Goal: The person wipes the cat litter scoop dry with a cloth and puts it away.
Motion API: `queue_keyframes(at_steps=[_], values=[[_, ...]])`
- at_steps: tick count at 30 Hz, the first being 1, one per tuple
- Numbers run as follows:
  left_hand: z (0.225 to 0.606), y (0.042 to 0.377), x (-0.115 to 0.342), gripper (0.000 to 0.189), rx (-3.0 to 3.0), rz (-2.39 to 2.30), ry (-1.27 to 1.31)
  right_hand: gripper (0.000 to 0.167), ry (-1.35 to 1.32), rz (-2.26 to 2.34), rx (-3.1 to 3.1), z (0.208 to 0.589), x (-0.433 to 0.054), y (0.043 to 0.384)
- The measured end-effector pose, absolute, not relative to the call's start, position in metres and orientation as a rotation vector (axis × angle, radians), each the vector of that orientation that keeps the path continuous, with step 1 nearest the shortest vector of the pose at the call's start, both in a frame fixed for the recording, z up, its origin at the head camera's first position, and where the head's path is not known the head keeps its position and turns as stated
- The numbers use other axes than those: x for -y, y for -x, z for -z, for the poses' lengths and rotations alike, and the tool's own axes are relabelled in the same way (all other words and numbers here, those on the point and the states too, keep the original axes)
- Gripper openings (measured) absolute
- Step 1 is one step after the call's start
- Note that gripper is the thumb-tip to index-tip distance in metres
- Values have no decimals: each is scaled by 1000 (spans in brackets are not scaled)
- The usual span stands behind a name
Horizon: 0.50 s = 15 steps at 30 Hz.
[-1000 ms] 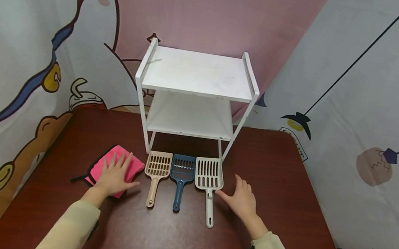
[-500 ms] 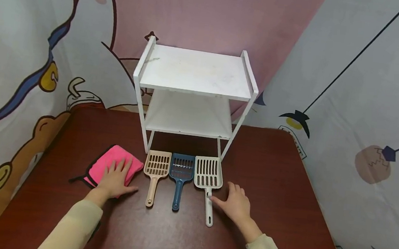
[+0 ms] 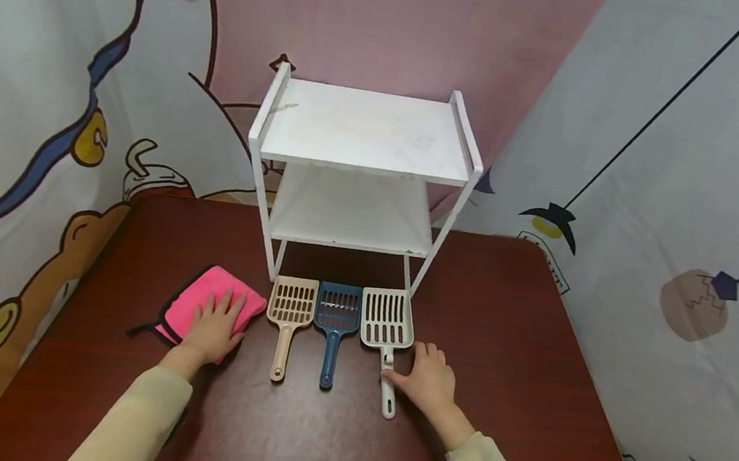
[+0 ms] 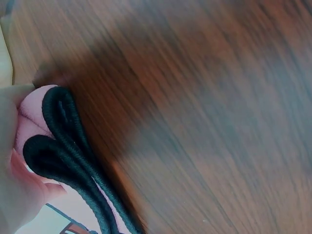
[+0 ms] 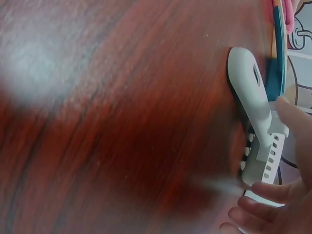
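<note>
My left hand [image 3: 212, 329] lies over a folded pink cloth [image 3: 199, 301] with black edging. Its fingers spread across the top, thumb in against the near right edge; the left wrist view has folds of the cloth [image 4: 36, 114] between thumb and fingers. Right of it lie three slotted litter scoops in a row: beige [image 3: 292, 305], blue [image 3: 337, 310] and white [image 3: 388, 319]. At the white one is my right hand [image 3: 429, 380], thumb over the handle and fingers to the right of it. In the right wrist view the white scoop's handle [image 5: 246, 80] shows beside the thumb.
Just behind the scoops stands a white shelf rack [image 3: 367, 131] with two tiers; its front legs come down near the scoop heads. All this rests on a dark red-brown wooden table [image 3: 512, 300]. Behind and beside it hang cartoon-printed sheets [image 3: 419, 31].
My right hand has moved left and closer, its thumb coming over the white scoop's handle. The left thumb has drawn in toward the cloth. Cloth and scoops lie as before.
</note>
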<state>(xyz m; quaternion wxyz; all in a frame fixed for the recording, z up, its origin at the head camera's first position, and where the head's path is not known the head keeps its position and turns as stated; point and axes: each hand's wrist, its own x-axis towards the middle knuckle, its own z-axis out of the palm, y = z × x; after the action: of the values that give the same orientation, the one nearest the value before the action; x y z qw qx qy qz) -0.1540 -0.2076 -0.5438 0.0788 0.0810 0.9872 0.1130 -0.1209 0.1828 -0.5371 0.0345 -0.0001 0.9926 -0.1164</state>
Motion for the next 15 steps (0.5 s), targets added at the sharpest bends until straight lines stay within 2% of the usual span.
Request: queue_keyframes(at_steps=[3, 9, 15], values=[[543, 154, 208, 65, -2959, -352, -255, 76, -5, 345, -3025, 537, -181, 120], [540, 156, 210, 59, -2956, -442, -243, 33, -28, 457, -2975, 533, -177, 120], [535, 156, 215, 57, -2973, -553, -252, 22, -117, 645, -2857, 532, -182, 125]])
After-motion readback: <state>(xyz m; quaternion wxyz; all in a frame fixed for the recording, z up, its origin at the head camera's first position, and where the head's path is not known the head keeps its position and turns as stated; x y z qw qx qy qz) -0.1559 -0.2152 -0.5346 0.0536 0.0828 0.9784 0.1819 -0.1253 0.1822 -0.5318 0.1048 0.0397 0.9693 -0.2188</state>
